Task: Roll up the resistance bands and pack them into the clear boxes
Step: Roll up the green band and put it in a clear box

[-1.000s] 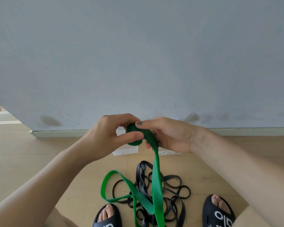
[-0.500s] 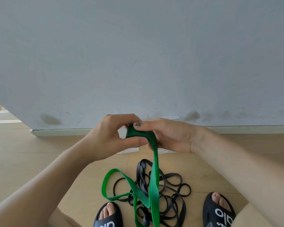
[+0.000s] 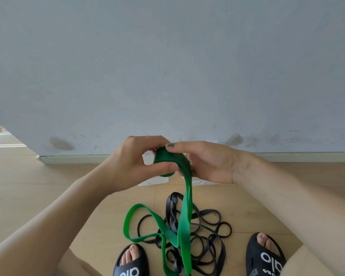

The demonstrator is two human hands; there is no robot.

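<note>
A green resistance band [image 3: 184, 226] hangs from my hands down to the floor. Its upper end is wound into a small roll [image 3: 164, 160] held between both hands. My left hand [image 3: 131, 162] pinches the roll with thumb and fingers. My right hand [image 3: 205, 162] grips the roll from the other side, its index finger laid over the top. A tangle of black resistance bands [image 3: 209, 234] lies on the floor between my feet, under the green loop. Parts of a clear box [image 3: 151, 183] show on the floor behind my hands, mostly hidden.
A grey wall [image 3: 167, 76] with a baseboard stands close ahead. The floor is light wood [image 3: 38, 186]. My feet in black slides [image 3: 130, 261] [image 3: 265, 255] flank the pile of bands. The wall ends at a corner on the left.
The roll has turned slightly between my fingers, taking in a bit more green band. The hanging strand and the loop on the floor shifted a little.
</note>
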